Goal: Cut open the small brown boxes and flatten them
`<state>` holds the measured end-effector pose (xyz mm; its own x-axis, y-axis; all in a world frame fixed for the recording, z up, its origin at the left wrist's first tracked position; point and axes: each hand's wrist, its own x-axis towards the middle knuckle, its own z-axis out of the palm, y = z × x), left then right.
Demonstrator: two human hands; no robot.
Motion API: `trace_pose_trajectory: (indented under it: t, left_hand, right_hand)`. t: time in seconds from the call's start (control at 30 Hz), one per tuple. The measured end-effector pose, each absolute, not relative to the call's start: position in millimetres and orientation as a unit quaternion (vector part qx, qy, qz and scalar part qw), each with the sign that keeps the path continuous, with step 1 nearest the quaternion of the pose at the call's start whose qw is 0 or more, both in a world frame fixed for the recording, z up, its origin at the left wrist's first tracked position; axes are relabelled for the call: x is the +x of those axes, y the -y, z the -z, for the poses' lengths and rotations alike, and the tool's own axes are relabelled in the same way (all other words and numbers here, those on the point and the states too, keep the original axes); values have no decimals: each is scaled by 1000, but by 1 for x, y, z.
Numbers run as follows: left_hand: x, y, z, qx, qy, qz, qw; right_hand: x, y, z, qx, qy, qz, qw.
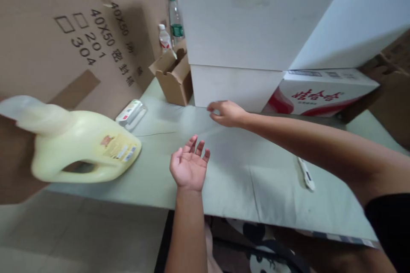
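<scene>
My left hand (pixel 190 166) is held palm up above the front of the cloth-covered table (pixel 230 179). Its fingers are loosely bent and apart, with nothing in the palm. Farther back, my right hand (pixel 228 113) reaches across from the right, close to the base of a stack of white boxes (pixel 237 87). Its thumb and fingers curl together; whether a small thing is between them I cannot make out. A thin dark strand (pixel 156 133) lies on the cloth left of both hands.
At left lies a pale yellow jug (pixel 86 140) beside a small clear-and-white package (pixel 132 113). An open brown carton (pixel 176 79) and two bottles (pixel 175 21) stand behind. On the right are a red-and-white box (pixel 320 94) and a white stick with a dark display (pixel 306 175).
</scene>
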<state>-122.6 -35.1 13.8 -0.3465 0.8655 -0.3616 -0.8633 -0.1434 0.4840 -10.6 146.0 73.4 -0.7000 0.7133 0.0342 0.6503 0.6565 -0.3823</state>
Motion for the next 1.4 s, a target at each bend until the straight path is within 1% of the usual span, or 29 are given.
trace_pose_trajectory:
  t: [0.07,0.13,0.27,0.43,0.53,0.6,0.7,0.8,0.9,0.97,1.0,1.13,1.23,1.3,1.4]
  left_hand:
    - [-136,37,-14,-2,-313,-773,553]
    - [-146,37,-14,5,-299,-780,550]
    - [-155,36,-13,14,-283,-783,554]
    - [-156,41,-16,-5,-286,-788,544]
    - [-155,44,-20,-11,-309,-804,508]
    - [-157,45,-20,-7,-345,-823,452]
    - [-162,44,-16,-15,-407,-854,323]
    - [-170,45,-11,-21,-451,-864,223]
    - [-176,45,-7,16,-466,-866,179]
    - [-174,42,-5,68,-467,-863,179]
    - [-170,39,-4,100,-464,-859,192]
    - [-139,23,1,251,-413,-822,303]
    - [-112,14,4,367,-374,-771,361]
    - [-100,10,5,431,-378,-741,351]
    - [-92,5,5,490,-404,-717,287]
  right_hand:
    - [-72,-158,-79,-359,910,-156,137]
    - [-121,-174,-83,-373,900,-151,169]
    - [-176,-201,-85,-365,884,-179,232]
    - [-187,-208,-81,-418,866,-186,203]
    - [-175,-200,-79,-428,861,-177,212]
    - [-160,-187,-78,-417,866,-174,217]
    - [-124,-154,-76,-375,878,-177,241]
    - [-67,-107,-71,-309,868,-219,322]
    - [8,-57,-65,-298,838,-256,379]
    - [63,-28,-59,-318,824,-264,387]
    - [89,-15,-56,-315,825,-248,398]
    - [175,15,-45,-316,841,-170,405]
    - [208,20,-38,-359,826,-152,407]
    - [217,18,-33,-377,813,-150,417]
    - [218,10,-22,-398,784,-163,448]
